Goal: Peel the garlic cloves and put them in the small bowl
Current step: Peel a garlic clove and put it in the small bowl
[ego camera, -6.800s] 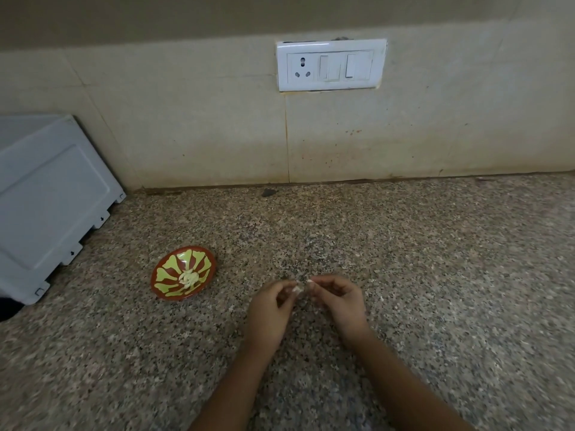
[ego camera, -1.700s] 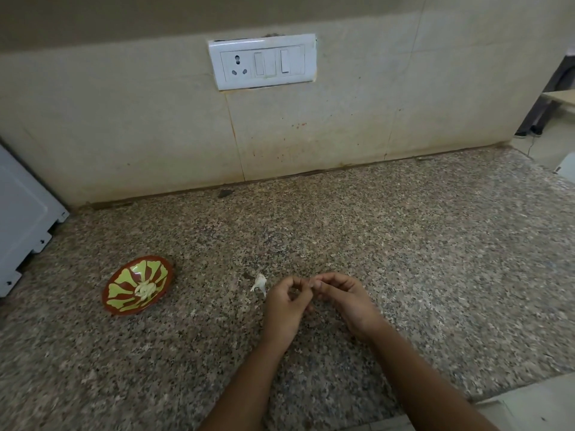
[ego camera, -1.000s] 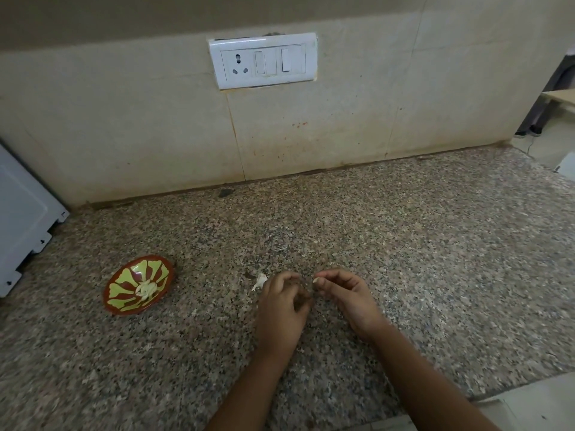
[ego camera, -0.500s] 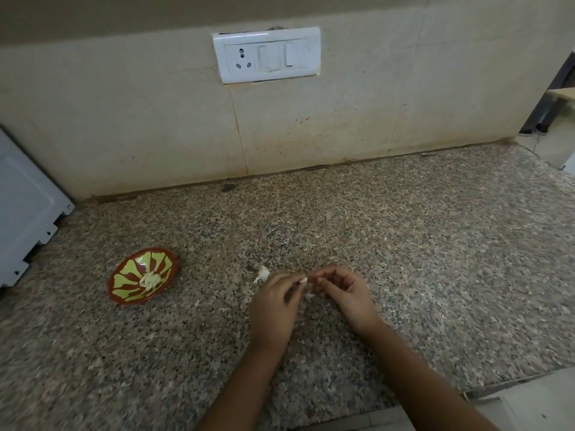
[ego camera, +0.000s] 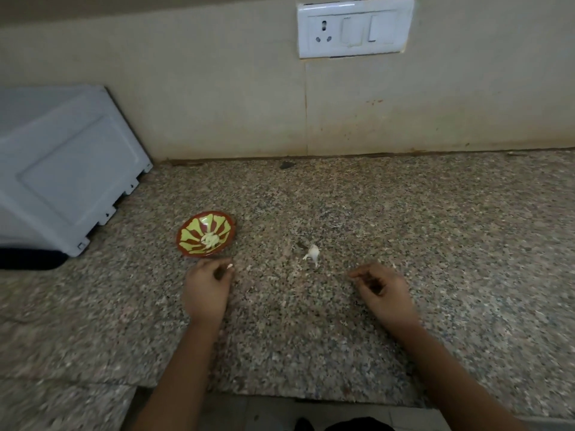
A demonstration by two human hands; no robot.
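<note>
The left hand (ego camera: pixel 207 287) pinches a small white garlic clove (ego camera: pixel 230 266) between the tips of its thumb and finger. Only a little bit of the clove pokes out. The hand is just beside the near edge of the small bowl (ego camera: pixel 193 227), and the clove is close to the rim but not inside.

The bowl is red with yellow-green stripes. A little pile of peeled cloves (ego camera: pixel 210 240) lies in its middle.

The right hand (ego camera: pixel 384 290) is well apart from the left hand. Its fingers are curled in, but it is blurry, so I cannot tell if it holds anything.

Between the two hands, a bit farther back, a white scrap of peel (ego camera: pixel 312 253) lies on the speckled stone counter (ego camera: pixel 435 244). A big white box (ego camera: pixel 62 169) sits at the far left. A white plug and switch plate (ego camera: pixel 354 26) is on the wall.
</note>
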